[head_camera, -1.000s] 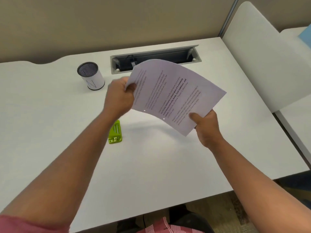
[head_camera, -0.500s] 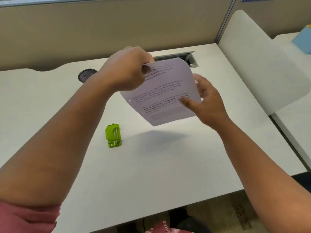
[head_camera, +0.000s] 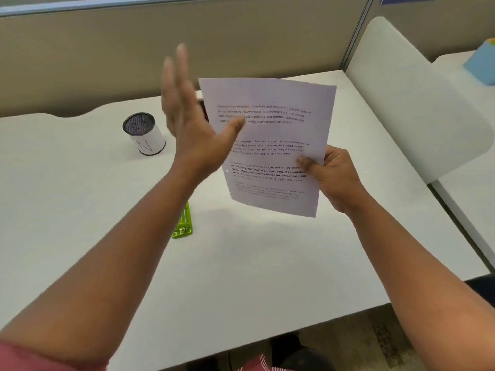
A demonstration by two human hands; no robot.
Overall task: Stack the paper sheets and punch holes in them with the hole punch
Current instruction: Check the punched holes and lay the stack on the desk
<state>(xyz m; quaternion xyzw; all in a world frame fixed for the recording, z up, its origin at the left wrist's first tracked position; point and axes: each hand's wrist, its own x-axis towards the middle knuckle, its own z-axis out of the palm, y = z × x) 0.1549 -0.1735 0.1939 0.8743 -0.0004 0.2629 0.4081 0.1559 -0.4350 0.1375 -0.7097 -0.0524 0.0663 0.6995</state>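
A stack of printed white paper sheets is held upright above the white desk, text facing me. My right hand pinches its right edge, thumb on the front. My left hand is raised beside the stack's left edge with fingers straight and spread; only its thumb overlaps the paper, and whether it touches is unclear. A small punched hole shows near the stack's left edge. The lime-green hole punch lies on the desk under my left forearm, partly hidden by it.
A white cylindrical cup with a dark mesh top stands at the back left. Behind the paper is a cable slot in the desk, mostly hidden. A white rounded divider panel borders the right side, with a blue box beyond it.
My left hand has let go of the stack's top edge and opened flat beside it. My right hand has taken hold of the right edge, and the sheets have turned upright.
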